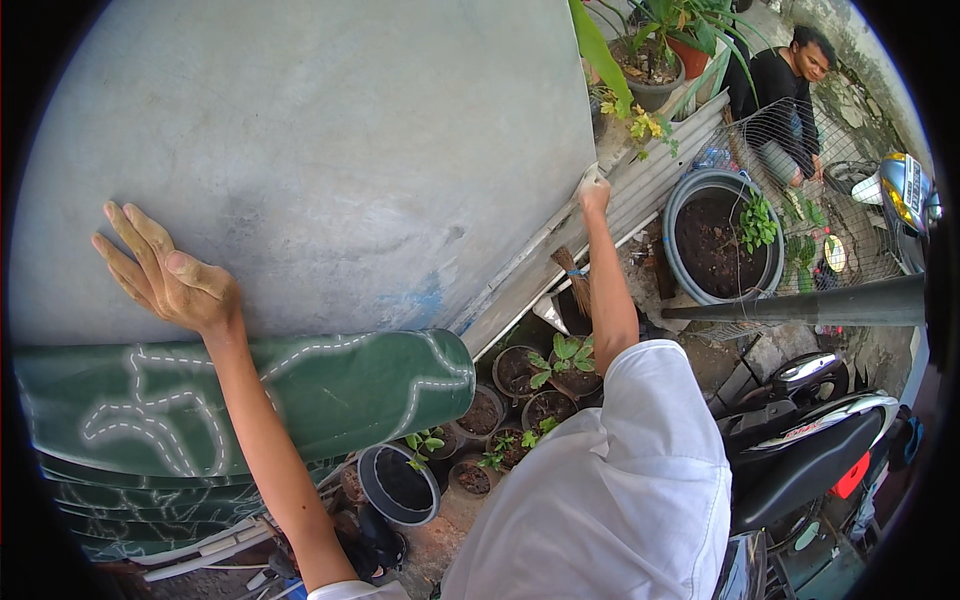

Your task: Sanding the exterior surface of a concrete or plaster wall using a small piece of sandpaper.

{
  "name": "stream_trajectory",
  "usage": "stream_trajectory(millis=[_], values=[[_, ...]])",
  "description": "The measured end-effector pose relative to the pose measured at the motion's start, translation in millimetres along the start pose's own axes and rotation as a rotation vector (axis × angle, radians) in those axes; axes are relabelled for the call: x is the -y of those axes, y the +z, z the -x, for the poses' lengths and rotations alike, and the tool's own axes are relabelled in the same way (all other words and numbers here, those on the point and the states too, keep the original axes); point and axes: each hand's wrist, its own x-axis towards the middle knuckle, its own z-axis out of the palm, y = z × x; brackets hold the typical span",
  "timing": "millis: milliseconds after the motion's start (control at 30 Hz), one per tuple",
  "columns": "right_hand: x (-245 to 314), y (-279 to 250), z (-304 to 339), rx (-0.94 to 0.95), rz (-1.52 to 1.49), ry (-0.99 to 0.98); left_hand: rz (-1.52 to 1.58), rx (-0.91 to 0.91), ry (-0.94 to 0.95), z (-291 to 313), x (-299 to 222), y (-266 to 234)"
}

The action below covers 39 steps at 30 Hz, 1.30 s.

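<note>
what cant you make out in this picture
All in the head view:
Left hand: its far side, hidden by the hand itself, so contact is unclear.
Right hand: fingertips, hidden by its curled grip on the grey sheet.
Green sheeting: left end, cut off by the dark rim.
Plant pot: one side, hidden by the arm.

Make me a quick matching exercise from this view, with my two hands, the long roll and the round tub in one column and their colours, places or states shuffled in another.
Things:
1. Left hand
2. Right hand
3. Long roll
4. Round tub

Descriptions:
A. Dark green, at lower left
B. Closed at the grey sheet's right edge
C. Holding dark soil
D. Open, fingers extended

Pairs: 1-D, 2-B, 3-A, 4-C
</note>
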Motion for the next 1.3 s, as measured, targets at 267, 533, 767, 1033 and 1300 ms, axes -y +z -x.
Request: stream_trajectory(millis=[267,533,767,1033,1300], values=[[-25.7,12.0,-0.2,-0.046,0.097,-0.187,0.011,-0.009,-0.009,-2.4,-3.2,-0.7],[-17.9,13.0,4.9,-0.04,0.221,-0.171,0.003,0.021,-0.008,-1.3,-1.4,0.0],[-12.5,11.2,-5.9,0.046,0.446,-0.253,-0.005,0.036,-0.014,-0.2,0.3,-2.6],[-16.1,6.9,-14.7,-0.027,0.026,-0.142,0.007,0.032,-0.03,-2.0,-2.3,-1.6],[21.7,27.1,15.8,-0.181,0.101,0.018,-0.031,0.049,-0.012,2.6,0.7,-6.2]])
